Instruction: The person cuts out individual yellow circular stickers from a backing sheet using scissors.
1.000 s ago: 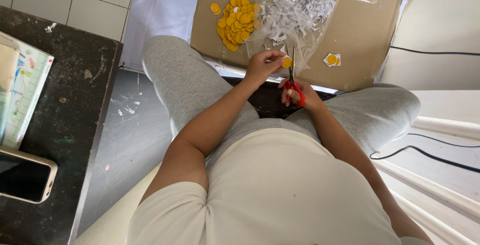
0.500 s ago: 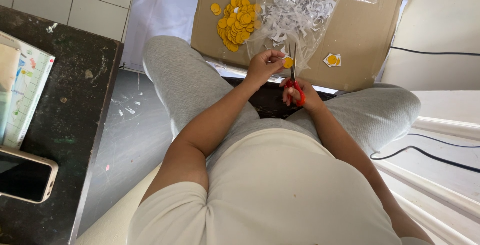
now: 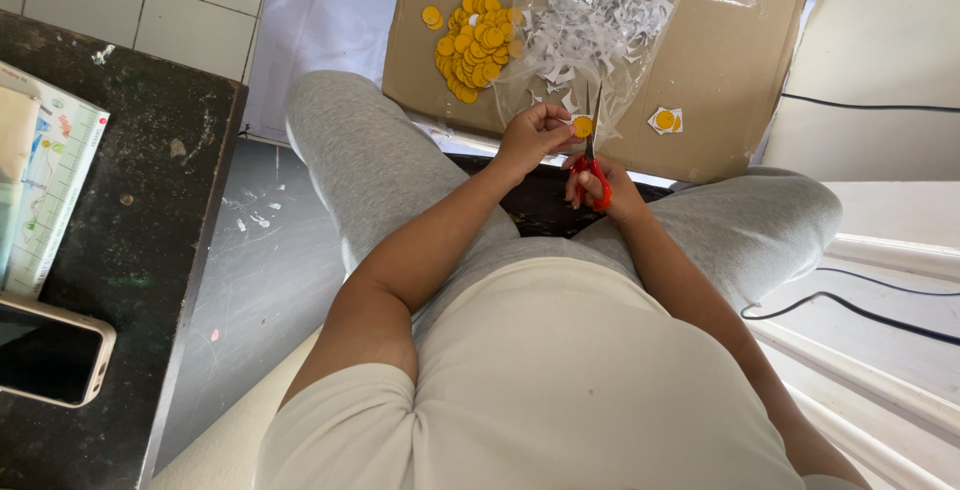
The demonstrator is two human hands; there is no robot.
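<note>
The left hand (image 3: 535,135) pinches a small round yellow paper disc (image 3: 581,127) between thumb and curled fingertips, holding it above the lap, just before the near edge of the flat brown cardboard sheet (image 3: 720,60). The right hand (image 3: 603,185) is closed through the red handles of a pair of steel-bladed scissors (image 3: 592,145), blades pointing up beside the disc. A heap of cut yellow discs (image 3: 475,35) and a clear plastic bag of white paper scraps (image 3: 590,25) lie on the cardboard.

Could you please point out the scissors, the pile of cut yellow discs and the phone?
scissors (image 3: 592,155): head view, at the blade pivot above the red handles.
disc pile (image 3: 478,38): head view, middle of the heap.
phone (image 3: 45,352): head view, on its dark screen.
</note>
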